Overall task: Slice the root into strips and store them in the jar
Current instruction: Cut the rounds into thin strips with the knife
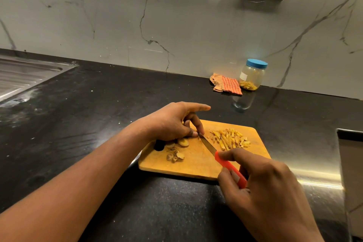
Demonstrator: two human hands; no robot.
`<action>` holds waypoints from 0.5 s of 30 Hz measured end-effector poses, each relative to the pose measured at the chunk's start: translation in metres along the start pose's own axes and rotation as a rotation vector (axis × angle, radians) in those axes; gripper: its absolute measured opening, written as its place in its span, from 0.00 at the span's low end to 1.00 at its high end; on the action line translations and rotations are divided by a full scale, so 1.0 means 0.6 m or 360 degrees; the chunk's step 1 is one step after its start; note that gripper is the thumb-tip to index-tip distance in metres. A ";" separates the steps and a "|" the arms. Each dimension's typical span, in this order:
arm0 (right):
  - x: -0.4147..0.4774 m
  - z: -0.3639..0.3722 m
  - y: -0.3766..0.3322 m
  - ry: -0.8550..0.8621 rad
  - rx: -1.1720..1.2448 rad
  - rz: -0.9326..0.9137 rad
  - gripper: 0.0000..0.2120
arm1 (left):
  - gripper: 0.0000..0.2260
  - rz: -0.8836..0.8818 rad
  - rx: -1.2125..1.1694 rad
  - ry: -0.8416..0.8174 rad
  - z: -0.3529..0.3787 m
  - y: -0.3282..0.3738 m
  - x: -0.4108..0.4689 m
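Pins a root piece (183,142) to the cutting board (196,165) under the curled fingers of the left hand (174,122), index finger stretched out. Grips the orange-handled knife (208,145) in the right hand (261,186), blade tip at the left fingertips. Strips (229,138) heaped on the board's far right, peels (174,156) near its left edge. Blue-lidded jar (252,74), some strips inside, at the bench's back edge beside a checked cloth (226,84).

Root piece (184,123) mostly hidden under left hand (172,122) fingers; knife (208,146) tip behind them too. Sink (23,76) cut by left edge. Jar (252,74) label unreadable.
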State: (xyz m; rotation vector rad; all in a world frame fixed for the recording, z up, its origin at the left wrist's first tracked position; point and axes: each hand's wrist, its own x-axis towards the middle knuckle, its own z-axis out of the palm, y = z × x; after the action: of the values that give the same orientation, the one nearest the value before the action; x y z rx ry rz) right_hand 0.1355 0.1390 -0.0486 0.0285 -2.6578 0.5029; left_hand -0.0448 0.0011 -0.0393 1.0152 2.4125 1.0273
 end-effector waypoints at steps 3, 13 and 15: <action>0.001 -0.003 -0.003 -0.0009 -0.0049 0.0035 0.13 | 0.32 -0.0010 0.0022 -0.0020 0.000 0.001 0.002; 0.018 0.007 -0.003 -0.0025 -0.0152 -0.0029 0.12 | 0.31 -0.0020 0.0060 -0.0082 -0.001 0.000 0.009; 0.012 0.002 -0.001 -0.0063 -0.0100 -0.0051 0.12 | 0.31 -0.0010 0.0037 -0.0084 -0.001 -0.001 0.008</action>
State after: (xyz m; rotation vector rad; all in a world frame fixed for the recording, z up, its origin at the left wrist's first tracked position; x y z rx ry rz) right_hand 0.1287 0.1384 -0.0464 0.0632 -2.7057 0.4126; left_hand -0.0490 0.0037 -0.0395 1.0286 2.3893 0.9602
